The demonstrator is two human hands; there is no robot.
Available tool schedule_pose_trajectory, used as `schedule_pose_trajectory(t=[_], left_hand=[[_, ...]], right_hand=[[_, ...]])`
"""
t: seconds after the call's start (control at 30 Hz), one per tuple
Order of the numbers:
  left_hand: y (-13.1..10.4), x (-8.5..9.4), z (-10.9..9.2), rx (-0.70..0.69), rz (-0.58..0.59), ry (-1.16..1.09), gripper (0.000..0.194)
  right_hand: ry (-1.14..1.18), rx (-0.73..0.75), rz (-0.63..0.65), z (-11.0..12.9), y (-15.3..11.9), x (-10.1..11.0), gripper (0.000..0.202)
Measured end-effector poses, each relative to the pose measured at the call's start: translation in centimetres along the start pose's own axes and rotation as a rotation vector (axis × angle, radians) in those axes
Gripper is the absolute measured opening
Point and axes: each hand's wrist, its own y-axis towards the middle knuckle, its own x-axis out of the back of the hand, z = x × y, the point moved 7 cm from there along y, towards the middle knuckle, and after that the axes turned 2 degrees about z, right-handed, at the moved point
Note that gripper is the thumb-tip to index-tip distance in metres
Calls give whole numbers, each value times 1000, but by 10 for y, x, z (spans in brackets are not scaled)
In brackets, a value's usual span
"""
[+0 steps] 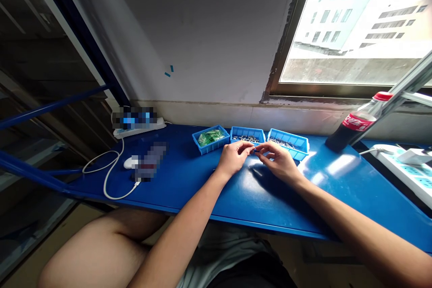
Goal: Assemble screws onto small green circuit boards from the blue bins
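Head view, from the left: a blue metal frame (pixel 54 107) stands beside the blue desk (pixel 182 184). At the desk's back left corner lies a white power strip (pixel 141 131), its upper part pixelated. A white cable (pixel 105 184) loops over the desk in front of it, its plug ending at a pixelated dark object (pixel 150 162), with a rounded white object (pixel 129 163) just beside that.

Farther right, three blue bins sit in a row near the wall (pixel 202 31). The left bin (pixel 213 146) holds green, shiny contents. The left hand (pixel 232 159) comes next, thumb and fingers pinched on a small dark part (pixel 254 149), which is held above the desk in front of the middle bin (pixel 248 129). That bin contains many small pieces, too small to identify. The right hand (pixel 279 160) meets the left at the part, its fingertips also closed on it. Behind the right hand, the right bin (pixel 303 150) holds small, thin dark pieces.

Beyond are a window (pixel 340 65), a red-capped bottle (pixel 353 126) of dark liquid, tilted in view, and another power strip (pixel 416 176) with a white plug in it.
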Motion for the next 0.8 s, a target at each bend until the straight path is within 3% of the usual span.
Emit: schedule_pose_trajectory(t=[0.3,0.47,0.67,0.8], left_hand=[[-1,-10,9,27,24,-113,23],[-1,-10,5,40,6,-56,29],[-6,-21,5,89,177,-21,36],[-5,-16,0,21,102,60,25]], right_hand=[[-51,-47,13,-12,0,-3,18],[-8,-64,17,-7,-1,-3,29],[-29,-43,-32,-2,-2,3,23],[-75,-12,-12,-2,-1,2,23]])
